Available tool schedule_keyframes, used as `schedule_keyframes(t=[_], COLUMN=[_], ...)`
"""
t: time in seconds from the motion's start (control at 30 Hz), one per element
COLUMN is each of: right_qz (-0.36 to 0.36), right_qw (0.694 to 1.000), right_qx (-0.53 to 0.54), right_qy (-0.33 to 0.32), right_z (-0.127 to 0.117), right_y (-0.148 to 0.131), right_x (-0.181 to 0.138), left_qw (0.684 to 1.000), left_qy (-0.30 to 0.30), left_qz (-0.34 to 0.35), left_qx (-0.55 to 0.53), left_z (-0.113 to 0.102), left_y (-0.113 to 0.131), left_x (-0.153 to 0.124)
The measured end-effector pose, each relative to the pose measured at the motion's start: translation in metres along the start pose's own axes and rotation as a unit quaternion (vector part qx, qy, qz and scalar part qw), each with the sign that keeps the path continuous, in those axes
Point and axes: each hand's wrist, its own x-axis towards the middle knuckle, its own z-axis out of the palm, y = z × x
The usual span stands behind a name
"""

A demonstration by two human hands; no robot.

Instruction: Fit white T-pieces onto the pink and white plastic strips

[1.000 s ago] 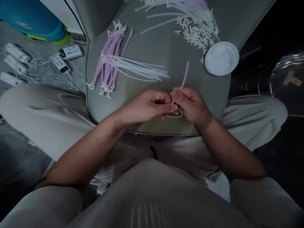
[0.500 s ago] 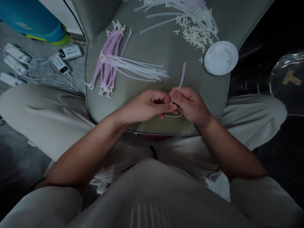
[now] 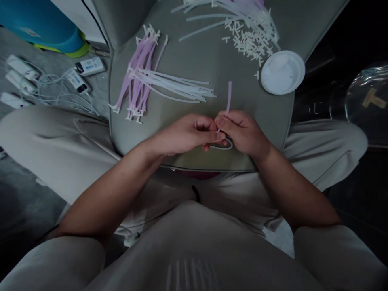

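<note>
My two hands meet over the front of the chair seat. My right hand (image 3: 241, 131) is closed, pinching a thin purple tube (image 3: 228, 95) whose free end sticks up beyond the fingers. Thumb and fingertips of my left hand (image 3: 201, 133) are pressed together on a thin whitish tube (image 3: 224, 147), which bends in a loop below the fingertips. Between the fingertips a small white piece shows; its shape is mostly hidden. Ahead and to the left lies a bundle of purple tubes (image 3: 139, 76) with white T-shaped connectors on their ends, with white tubes (image 3: 178, 87) laid across it.
A pile of white T-connectors (image 3: 250, 44) lies at the far right of the grey seat (image 3: 188, 52), beside more loose tubes (image 3: 209, 18). A white bowl (image 3: 281, 87) stands at the right edge. White devices with cables (image 3: 86, 66) lie on the floor at left.
The free end of the purple tube has swung slightly left and stands more upright. Both hands keep nearly the same place and grip.
</note>
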Motion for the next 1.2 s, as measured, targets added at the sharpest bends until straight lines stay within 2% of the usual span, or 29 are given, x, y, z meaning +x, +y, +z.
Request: schedule_keyframes(t=[0.27, 0.5, 0.63, 0.73, 0.83, 0.97, 1.07, 1.2], right_qz=[-0.009, -0.005, -0.028, -0.007, 0.003, 0.016, 0.062, 0.143], right_qw=[0.999, 0.996, 0.989, 0.984, 0.990, 0.988, 0.978, 0.969], right_qx=[-0.033, -0.086, -0.145, -0.177, -0.136, -0.091, -0.074, -0.070], right_qy=[-0.007, -0.016, -0.015, -0.006, 0.024, 0.123, 0.187, 0.191], right_z=[-0.001, -0.002, -0.005, -0.006, -0.005, -0.004, -0.005, -0.010], right_y=[-0.004, -0.005, -0.008, -0.012, -0.013, -0.006, -0.002, -0.007], right_x=[-0.002, -0.002, -0.003, -0.004, -0.004, 0.001, 0.005, 0.008], left_qw=[1.000, 0.999, 0.999, 1.000, 0.998, 0.984, 0.957, 0.906], left_qy=[-0.011, 0.004, 0.001, -0.002, 0.030, 0.102, 0.174, 0.230], left_qz=[-0.010, -0.027, -0.032, -0.018, 0.011, 0.028, 0.047, 0.067], left_qx=[-0.001, 0.018, 0.015, 0.022, 0.057, 0.143, 0.227, 0.349], left_z=[0.000, 0.002, 0.002, 0.003, 0.003, 0.001, -0.003, -0.008], left_y=[0.004, 0.006, 0.005, 0.003, 0.002, 0.002, 0.000, -0.002], left_x=[-0.001, -0.001, -0.001, 0.000, 0.001, 0.002, 0.003, 0.002])
